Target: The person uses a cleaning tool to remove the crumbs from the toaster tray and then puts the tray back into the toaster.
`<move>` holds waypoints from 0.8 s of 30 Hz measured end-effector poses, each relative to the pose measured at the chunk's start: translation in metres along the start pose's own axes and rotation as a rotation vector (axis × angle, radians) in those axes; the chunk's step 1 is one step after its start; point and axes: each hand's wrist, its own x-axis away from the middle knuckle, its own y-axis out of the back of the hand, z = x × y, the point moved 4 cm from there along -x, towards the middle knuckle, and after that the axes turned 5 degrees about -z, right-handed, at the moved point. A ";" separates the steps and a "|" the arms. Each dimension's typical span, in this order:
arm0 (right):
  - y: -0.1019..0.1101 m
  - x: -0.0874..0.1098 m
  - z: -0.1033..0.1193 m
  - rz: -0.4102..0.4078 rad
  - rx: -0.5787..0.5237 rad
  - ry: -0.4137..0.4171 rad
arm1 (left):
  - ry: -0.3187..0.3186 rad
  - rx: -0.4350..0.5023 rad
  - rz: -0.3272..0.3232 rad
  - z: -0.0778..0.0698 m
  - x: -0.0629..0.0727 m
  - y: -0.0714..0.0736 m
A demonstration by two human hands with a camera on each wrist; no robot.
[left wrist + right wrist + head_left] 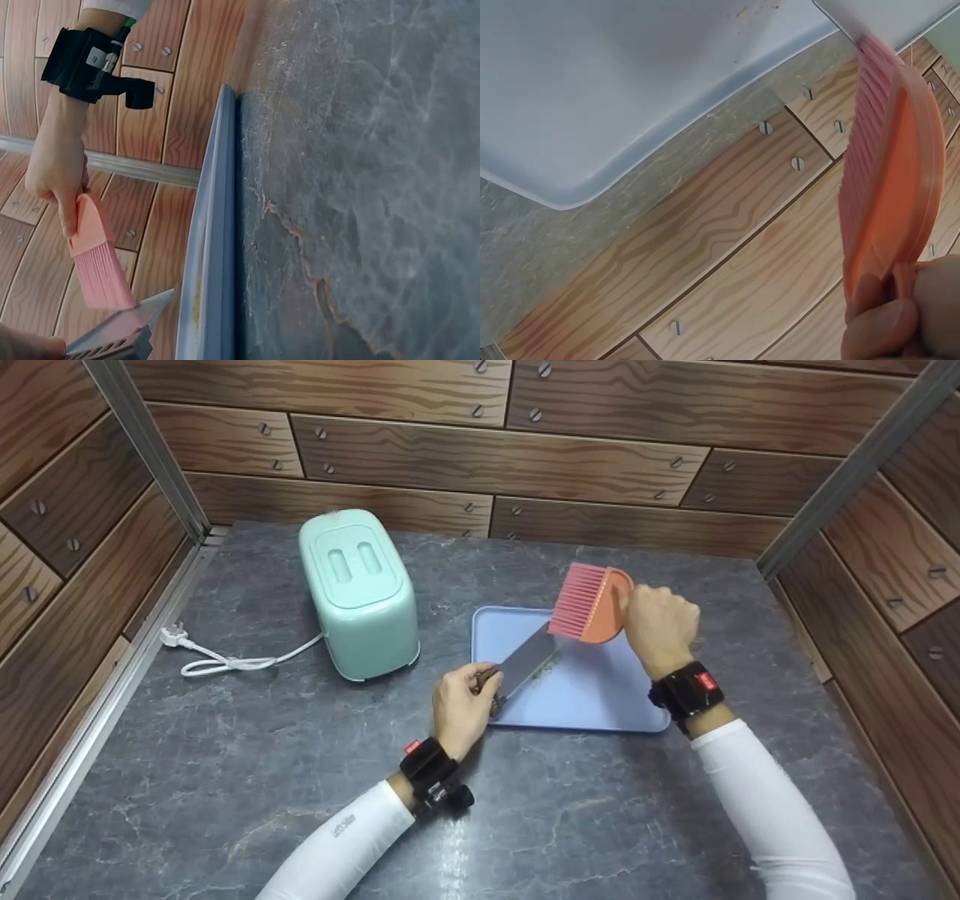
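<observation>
My left hand point(461, 701) grips the dark, patterned handle of a broad-bladed kitchen knife point(526, 656). The blade is tilted above a light blue tray point(607, 682), its tip pointing up and right. Under the blade, brownish crumbs point(546, 666) lie on the tray. My right hand point(661, 621) holds an orange hand brush point(606, 619) with pink bristles. In the left wrist view, the bristles of the brush point(94, 232) meet the blade near its tip. The right wrist view shows the brush point(907, 180) from the side, its bristle corner at the blade.
A mint-green toaster point(367, 600) stands left of the tray. Its white cord point(232, 663) and plug point(174, 636) lie on the grey marbled table point(300, 780). Wood-patterned walls point(420, 450) border the back and sides.
</observation>
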 end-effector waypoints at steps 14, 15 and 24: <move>-0.012 0.008 0.006 0.094 0.020 0.027 | -0.054 -0.048 -0.028 -0.002 0.001 0.000; -0.013 0.009 0.007 0.102 0.024 0.035 | -0.059 -0.051 -0.029 -0.001 0.001 0.000; -0.014 0.012 0.010 0.127 0.037 0.059 | -0.096 -0.075 -0.041 -0.002 0.000 -0.001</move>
